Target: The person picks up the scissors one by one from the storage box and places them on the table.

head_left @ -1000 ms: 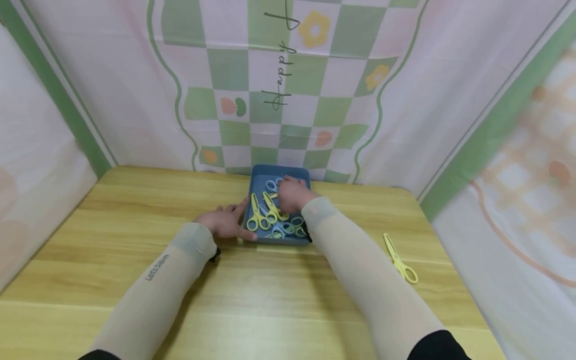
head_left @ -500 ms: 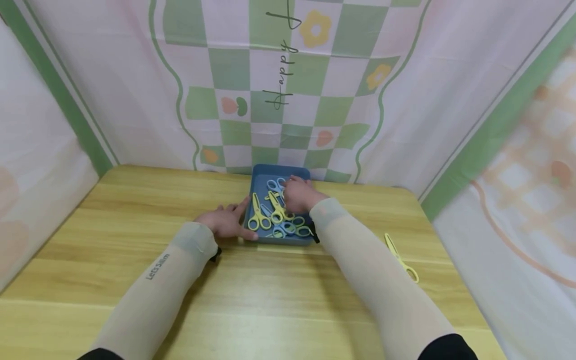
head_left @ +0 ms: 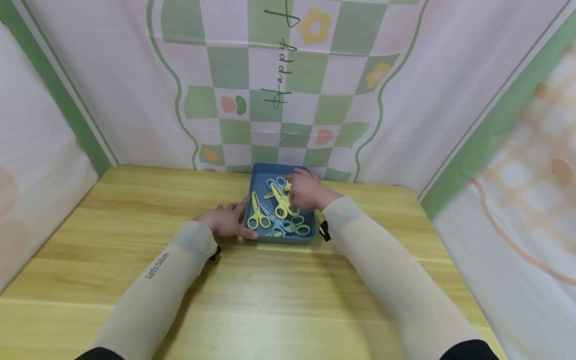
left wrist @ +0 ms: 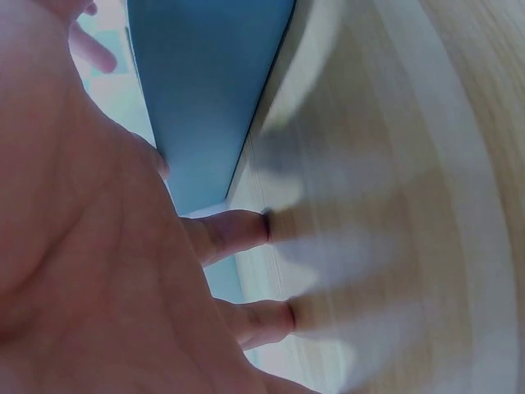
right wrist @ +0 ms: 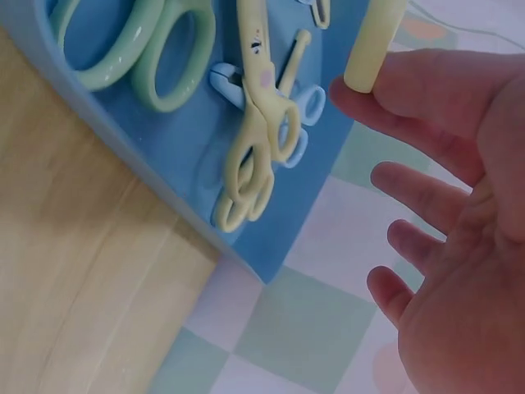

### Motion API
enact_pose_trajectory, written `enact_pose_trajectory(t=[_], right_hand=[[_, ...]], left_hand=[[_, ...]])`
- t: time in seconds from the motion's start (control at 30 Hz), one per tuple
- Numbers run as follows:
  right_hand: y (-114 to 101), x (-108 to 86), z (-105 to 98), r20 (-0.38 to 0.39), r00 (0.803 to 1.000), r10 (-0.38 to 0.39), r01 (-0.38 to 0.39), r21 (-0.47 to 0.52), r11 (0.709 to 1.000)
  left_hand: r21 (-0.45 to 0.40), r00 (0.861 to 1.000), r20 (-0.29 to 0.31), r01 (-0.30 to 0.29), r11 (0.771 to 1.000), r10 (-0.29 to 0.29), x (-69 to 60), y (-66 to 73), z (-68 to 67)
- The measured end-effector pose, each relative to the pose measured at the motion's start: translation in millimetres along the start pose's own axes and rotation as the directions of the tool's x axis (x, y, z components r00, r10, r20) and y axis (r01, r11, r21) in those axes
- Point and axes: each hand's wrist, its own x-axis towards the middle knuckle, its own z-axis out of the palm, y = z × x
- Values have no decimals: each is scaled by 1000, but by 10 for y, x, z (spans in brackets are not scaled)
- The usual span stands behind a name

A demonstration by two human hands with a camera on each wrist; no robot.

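Observation:
A blue tray (head_left: 279, 239) at the table's back edge holds several small scissors in yellow, blue and green. My left hand (head_left: 222, 222) rests at the tray's left side, its fingers spread; in the left wrist view, fingertips touch the wood beside the tray wall (left wrist: 205, 90). Over the right half of the tray is my right hand (head_left: 308, 191). Its thumb and forefinger pinch a pale yellow piece (right wrist: 375, 49) with a rounded end, apparently part of some scissors; the rest is cut off. Nearby lie yellow scissors (right wrist: 258, 107) and green scissor handles (right wrist: 176, 66).
The wooden table (head_left: 252, 300) stretches toward me in front of the tray. A patterned curtain (head_left: 265, 135) hangs right behind the tray, with more cloth on both sides.
My right hand has moved a little rightward over the tray, and yellow scissors in it have shifted. The loose yellow scissors on the right of the table are now hidden behind my forearm.

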Motion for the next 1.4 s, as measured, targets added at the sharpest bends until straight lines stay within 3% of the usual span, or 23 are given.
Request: enact_pose_trajectory(t=[0.13,0.27,0.47,0.83,1.07,1.4], right_hand=[[70,-57,-37,-46,998,-34,34,-6,999],[111,-152,-84,-53,998,31,-26,82,996],[208,-265,-135,-97,994,53,-44,95,995],[400,-506,-159,-146,979,145,-124,141,982],[553,-721,-97,-193,960,201,-174,148,974],[685,-1024,156,-156,951,265,-236,182,955]], left_hand=[[5,1000,-7,-19,1000,19,-8,3,-12],[18,1000,-14,-19,1000,19,43,-23,-7],[14,1000,-9,-21,1000,21,90,-51,5],[-8,1000,-2,-17,1000,17,-40,41,-24],[-24,1000,0,-16,1000,17,-45,48,-16],[-15,1000,-1,11,1000,-11,35,-22,24]])
